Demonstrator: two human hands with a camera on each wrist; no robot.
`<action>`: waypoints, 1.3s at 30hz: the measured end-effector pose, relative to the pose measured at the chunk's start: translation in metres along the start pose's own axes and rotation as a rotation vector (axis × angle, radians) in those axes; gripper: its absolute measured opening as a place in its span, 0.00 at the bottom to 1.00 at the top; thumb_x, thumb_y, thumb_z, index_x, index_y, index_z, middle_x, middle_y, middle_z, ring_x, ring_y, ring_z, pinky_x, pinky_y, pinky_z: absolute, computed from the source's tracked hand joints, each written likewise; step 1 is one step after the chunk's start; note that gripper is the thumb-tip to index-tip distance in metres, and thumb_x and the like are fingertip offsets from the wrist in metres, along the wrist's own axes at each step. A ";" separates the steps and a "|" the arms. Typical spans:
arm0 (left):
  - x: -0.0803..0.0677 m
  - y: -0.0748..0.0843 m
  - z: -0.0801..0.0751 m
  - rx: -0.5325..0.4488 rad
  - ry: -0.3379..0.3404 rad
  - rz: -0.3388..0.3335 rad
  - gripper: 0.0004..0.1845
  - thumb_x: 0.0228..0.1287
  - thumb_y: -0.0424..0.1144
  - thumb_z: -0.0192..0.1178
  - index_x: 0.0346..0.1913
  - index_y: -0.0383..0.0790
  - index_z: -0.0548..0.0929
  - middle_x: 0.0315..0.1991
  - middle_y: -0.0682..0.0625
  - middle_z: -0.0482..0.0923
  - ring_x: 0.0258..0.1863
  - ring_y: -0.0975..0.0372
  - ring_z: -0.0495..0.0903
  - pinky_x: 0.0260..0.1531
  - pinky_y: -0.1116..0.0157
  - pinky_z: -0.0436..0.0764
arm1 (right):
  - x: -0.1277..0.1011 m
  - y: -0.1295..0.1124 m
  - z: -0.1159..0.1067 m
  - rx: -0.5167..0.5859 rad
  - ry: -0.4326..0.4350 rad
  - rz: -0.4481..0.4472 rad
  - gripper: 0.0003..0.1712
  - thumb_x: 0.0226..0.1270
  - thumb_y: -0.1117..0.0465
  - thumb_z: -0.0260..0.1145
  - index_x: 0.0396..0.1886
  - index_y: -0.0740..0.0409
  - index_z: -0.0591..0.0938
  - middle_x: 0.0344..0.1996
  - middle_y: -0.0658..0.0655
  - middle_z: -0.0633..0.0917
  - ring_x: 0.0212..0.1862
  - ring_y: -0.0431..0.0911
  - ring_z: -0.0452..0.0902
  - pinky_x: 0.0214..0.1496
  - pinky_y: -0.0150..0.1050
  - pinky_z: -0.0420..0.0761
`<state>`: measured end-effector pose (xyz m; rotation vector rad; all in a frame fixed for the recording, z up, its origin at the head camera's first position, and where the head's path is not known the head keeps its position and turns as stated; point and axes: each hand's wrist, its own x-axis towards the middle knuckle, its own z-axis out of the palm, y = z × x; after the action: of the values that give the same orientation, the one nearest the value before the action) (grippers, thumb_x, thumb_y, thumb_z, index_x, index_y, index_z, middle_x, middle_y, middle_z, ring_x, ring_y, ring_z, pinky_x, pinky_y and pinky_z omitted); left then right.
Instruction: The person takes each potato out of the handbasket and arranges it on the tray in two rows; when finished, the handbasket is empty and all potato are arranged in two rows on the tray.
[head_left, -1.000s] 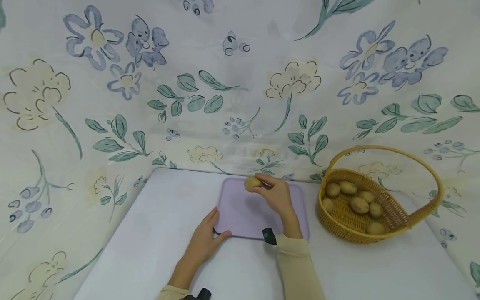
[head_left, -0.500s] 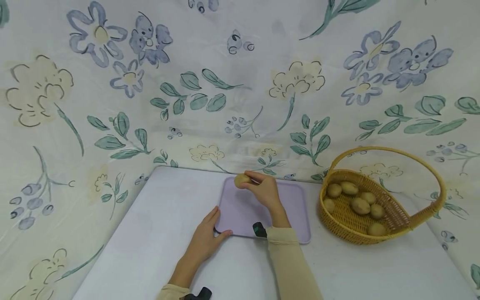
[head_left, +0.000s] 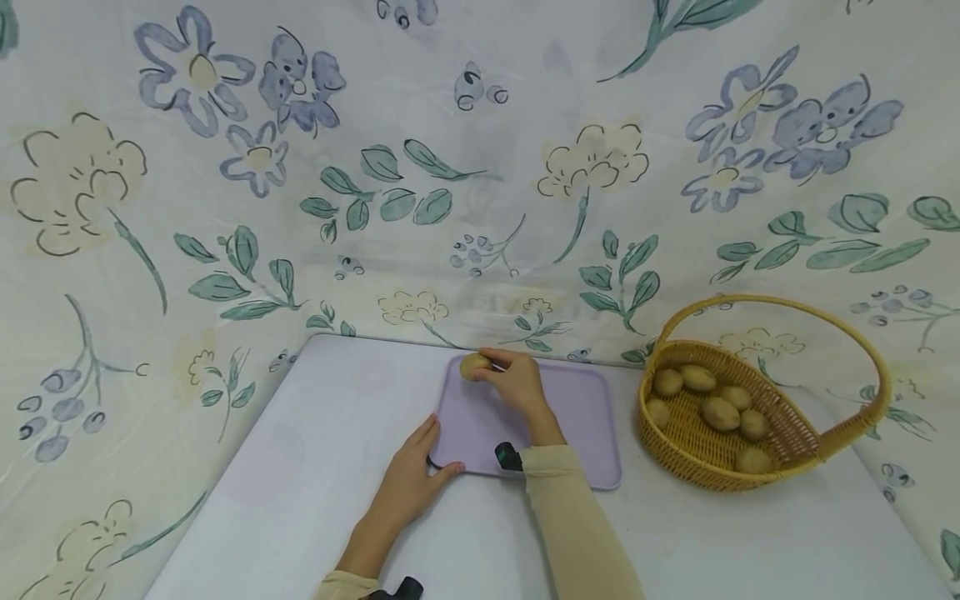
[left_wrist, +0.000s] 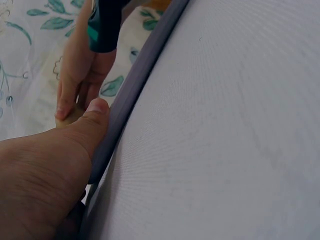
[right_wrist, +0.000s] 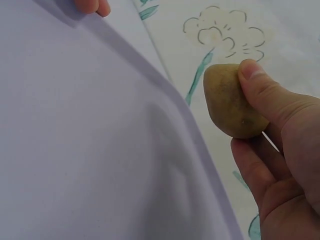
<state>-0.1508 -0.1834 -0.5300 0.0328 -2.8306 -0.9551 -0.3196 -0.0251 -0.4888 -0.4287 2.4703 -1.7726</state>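
My right hand (head_left: pixel 491 372) grips a small brown potato (head_left: pixel 474 365) between thumb and fingers. It hovers at the far-left corner of a lilac tray (head_left: pixel 577 408). In the right wrist view the potato (right_wrist: pixel 232 102) hangs just past the tray (right_wrist: pixel 90 150) rim, above the flowered cloth. My left hand (head_left: pixel 433 454) lies flat on the table at the tray's near-left corner. Its fingers run along the tray's left edge. In the left wrist view its thumb (left_wrist: pixel 95 117) presses on the tray rim (left_wrist: pixel 132 90).
A wicker basket (head_left: pixel 840 433) with a hoop handle stands to the right of the tray and holds several potatoes (head_left: pixel 718 410). Flowered cloth (head_left: pixel 480 167) rises behind the pale table (head_left: pixel 300 467) and drapes its sides. The table's left half is bare.
My right hand has carried the potato leftward and a little farther back, from the tray's far middle to its far-left corner. The left hand has stayed at the near-left corner.
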 end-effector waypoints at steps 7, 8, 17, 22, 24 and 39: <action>-0.001 0.000 -0.001 -0.002 -0.002 -0.004 0.48 0.53 0.61 0.64 0.70 0.35 0.62 0.73 0.47 0.56 0.73 0.52 0.58 0.71 0.53 0.62 | 0.006 0.000 0.003 -0.044 -0.005 -0.007 0.26 0.48 0.54 0.76 0.50 0.51 0.84 0.50 0.54 0.85 0.54 0.46 0.82 0.50 0.35 0.84; -0.001 0.000 -0.001 -0.002 -0.001 -0.004 0.47 0.53 0.61 0.64 0.70 0.35 0.62 0.73 0.47 0.57 0.73 0.52 0.58 0.71 0.53 0.62 | 0.007 0.000 0.004 -0.047 -0.007 -0.007 0.26 0.48 0.53 0.76 0.50 0.51 0.84 0.50 0.54 0.85 0.54 0.46 0.82 0.50 0.35 0.84; -0.001 0.001 -0.001 -0.006 0.001 -0.011 0.48 0.53 0.61 0.64 0.69 0.34 0.62 0.73 0.47 0.57 0.73 0.52 0.58 0.71 0.53 0.62 | 0.013 0.006 0.009 -0.086 -0.023 -0.003 0.26 0.48 0.54 0.76 0.50 0.52 0.84 0.49 0.54 0.86 0.53 0.47 0.82 0.50 0.36 0.84; -0.001 0.000 0.000 0.005 0.000 -0.013 0.48 0.53 0.62 0.64 0.70 0.35 0.62 0.73 0.47 0.56 0.73 0.52 0.58 0.71 0.53 0.62 | 0.015 0.010 0.012 -0.105 -0.033 -0.006 0.27 0.47 0.53 0.76 0.51 0.51 0.84 0.50 0.54 0.85 0.54 0.46 0.82 0.52 0.36 0.83; -0.001 0.000 0.001 0.010 -0.001 -0.015 0.48 0.53 0.62 0.63 0.70 0.35 0.62 0.73 0.47 0.56 0.73 0.53 0.58 0.71 0.53 0.62 | 0.016 0.011 0.014 -0.107 -0.036 -0.011 0.28 0.47 0.53 0.76 0.51 0.51 0.83 0.50 0.54 0.85 0.54 0.47 0.81 0.53 0.36 0.83; -0.001 0.001 0.000 -0.012 -0.002 -0.020 0.47 0.53 0.61 0.64 0.70 0.35 0.62 0.73 0.48 0.57 0.73 0.53 0.58 0.71 0.53 0.61 | 0.018 0.010 0.018 -0.145 -0.063 -0.012 0.27 0.49 0.55 0.76 0.52 0.52 0.83 0.51 0.54 0.85 0.55 0.48 0.80 0.56 0.38 0.82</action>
<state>-0.1501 -0.1826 -0.5293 0.0590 -2.8316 -0.9770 -0.3344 -0.0439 -0.5021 -0.5023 2.5666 -1.5649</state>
